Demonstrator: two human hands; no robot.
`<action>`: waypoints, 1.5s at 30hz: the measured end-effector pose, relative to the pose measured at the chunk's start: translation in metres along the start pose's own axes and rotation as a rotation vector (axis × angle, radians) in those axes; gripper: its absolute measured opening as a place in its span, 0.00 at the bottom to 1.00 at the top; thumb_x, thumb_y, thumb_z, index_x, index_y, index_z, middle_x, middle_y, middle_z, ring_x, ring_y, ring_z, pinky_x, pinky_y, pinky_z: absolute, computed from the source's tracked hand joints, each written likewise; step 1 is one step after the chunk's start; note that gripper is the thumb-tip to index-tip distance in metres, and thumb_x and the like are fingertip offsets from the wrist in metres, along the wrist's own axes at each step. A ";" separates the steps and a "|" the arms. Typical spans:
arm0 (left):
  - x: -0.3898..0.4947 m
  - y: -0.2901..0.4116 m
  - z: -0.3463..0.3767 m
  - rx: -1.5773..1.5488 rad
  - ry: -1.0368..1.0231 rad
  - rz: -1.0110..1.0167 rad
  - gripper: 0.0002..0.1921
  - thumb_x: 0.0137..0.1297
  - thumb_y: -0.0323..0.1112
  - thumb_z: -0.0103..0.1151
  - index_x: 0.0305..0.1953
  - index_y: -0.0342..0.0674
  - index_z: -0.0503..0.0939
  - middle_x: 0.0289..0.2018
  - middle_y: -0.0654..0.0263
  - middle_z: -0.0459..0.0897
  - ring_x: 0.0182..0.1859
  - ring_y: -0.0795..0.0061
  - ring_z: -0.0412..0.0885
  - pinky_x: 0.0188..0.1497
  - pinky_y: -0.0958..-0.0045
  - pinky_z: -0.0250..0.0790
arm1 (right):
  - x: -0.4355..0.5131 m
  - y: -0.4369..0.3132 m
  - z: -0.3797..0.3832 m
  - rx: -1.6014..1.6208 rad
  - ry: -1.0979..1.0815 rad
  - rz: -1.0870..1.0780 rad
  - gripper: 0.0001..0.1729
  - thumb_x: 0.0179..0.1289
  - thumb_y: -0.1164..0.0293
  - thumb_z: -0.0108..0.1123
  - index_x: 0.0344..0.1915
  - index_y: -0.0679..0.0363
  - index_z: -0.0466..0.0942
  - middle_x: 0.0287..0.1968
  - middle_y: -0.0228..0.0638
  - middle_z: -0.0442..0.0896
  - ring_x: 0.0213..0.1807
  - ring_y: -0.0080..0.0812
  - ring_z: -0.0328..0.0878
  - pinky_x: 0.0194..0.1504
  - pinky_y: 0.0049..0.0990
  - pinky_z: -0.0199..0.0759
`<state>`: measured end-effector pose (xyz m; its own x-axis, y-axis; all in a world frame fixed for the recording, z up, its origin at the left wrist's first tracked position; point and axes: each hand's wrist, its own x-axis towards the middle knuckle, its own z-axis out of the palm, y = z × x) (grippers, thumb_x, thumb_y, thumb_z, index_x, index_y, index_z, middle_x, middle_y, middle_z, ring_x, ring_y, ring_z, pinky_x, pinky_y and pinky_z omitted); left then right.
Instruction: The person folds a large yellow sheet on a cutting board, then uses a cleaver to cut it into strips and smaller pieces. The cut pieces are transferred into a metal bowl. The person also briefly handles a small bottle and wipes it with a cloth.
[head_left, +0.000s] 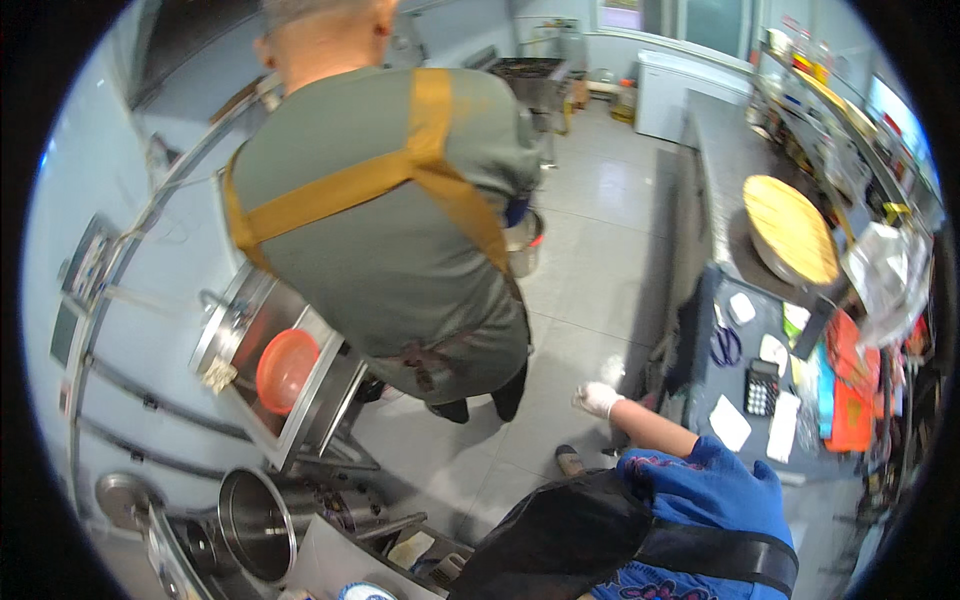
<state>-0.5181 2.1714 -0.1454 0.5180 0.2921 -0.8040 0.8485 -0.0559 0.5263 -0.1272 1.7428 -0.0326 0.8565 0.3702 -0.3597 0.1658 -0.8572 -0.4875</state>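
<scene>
My right hand (598, 399), in a thin whitish glove, hangs over the tiled floor beside the dark worktable. Its fingers look curled, but the palm is hidden and the picture is too soft to show whether they are closed. From a blue sleeve (709, 469) the bare forearm (654, 430) reaches out, next to my black apron (555, 525). My left hand is out of view. Nearest on the table (701, 409) lie a white paper slip (730, 424), a black calculator (763, 388) and purple-handled scissors (725, 345).
Ahead, a person in a grey-green top (375, 300) with ochre apron straps stands facing away. To the left, an orange basin (288, 371) sits in a steel sink (259, 431). A large steel pot (259, 525) is at lower left. A bowl with a slatted lid (790, 229) stands at right.
</scene>
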 end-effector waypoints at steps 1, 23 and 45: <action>0.001 0.002 0.001 0.026 -0.019 0.001 0.16 0.67 0.49 0.58 0.47 0.48 0.86 0.49 0.59 0.88 0.52 0.60 0.87 0.52 0.63 0.78 | -0.012 0.009 -0.020 -0.041 0.082 0.028 0.17 0.70 0.57 0.56 0.45 0.58 0.84 0.44 0.50 0.87 0.47 0.54 0.84 0.53 0.47 0.77; -0.045 0.049 0.219 0.323 -0.114 0.031 0.13 0.64 0.45 0.59 0.42 0.48 0.87 0.47 0.60 0.88 0.50 0.60 0.87 0.48 0.60 0.79 | -0.134 0.162 -0.209 0.145 0.693 0.034 0.26 0.73 0.51 0.55 0.26 0.60 0.81 0.27 0.49 0.82 0.32 0.53 0.81 0.35 0.45 0.73; -0.132 -0.081 0.280 1.079 0.125 0.275 0.10 0.61 0.42 0.60 0.38 0.49 0.88 0.44 0.60 0.89 0.49 0.59 0.88 0.45 0.57 0.81 | -0.129 0.172 -0.189 0.339 0.748 -0.128 0.46 0.56 0.84 0.58 0.73 0.34 0.70 0.41 0.42 0.85 0.38 0.40 0.84 0.47 0.36 0.79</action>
<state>-0.6245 1.8698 -0.1598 0.7396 0.2327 -0.6316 0.3878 -0.9143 0.1173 -0.1168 1.4800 0.0805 0.9598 0.0195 0.2801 0.2301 -0.6264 -0.7447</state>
